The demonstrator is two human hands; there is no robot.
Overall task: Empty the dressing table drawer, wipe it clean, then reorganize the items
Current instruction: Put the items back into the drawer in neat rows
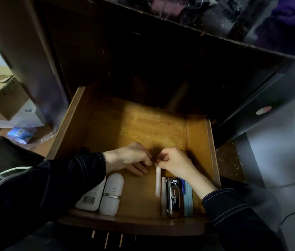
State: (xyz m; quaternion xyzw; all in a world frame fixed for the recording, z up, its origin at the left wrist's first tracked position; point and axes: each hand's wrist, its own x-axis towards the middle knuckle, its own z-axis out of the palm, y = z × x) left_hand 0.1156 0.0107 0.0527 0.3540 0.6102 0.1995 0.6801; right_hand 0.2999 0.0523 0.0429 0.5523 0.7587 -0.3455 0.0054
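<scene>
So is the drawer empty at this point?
Not empty. Two white bottles lie front left, a row of slim tubes and cases front right; the right hand pinches a thin white tube.

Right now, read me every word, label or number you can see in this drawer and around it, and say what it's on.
No text reads clearly.
White tube: a barcode, digits too small.
White bottle: small print, too small.
Black case: a cartoon figure and script lettering, blurred.
White stick pinched by the right hand: no print shows.
White box at the left: a small label, blurred.
Blue packet: a label, blurred.
</scene>
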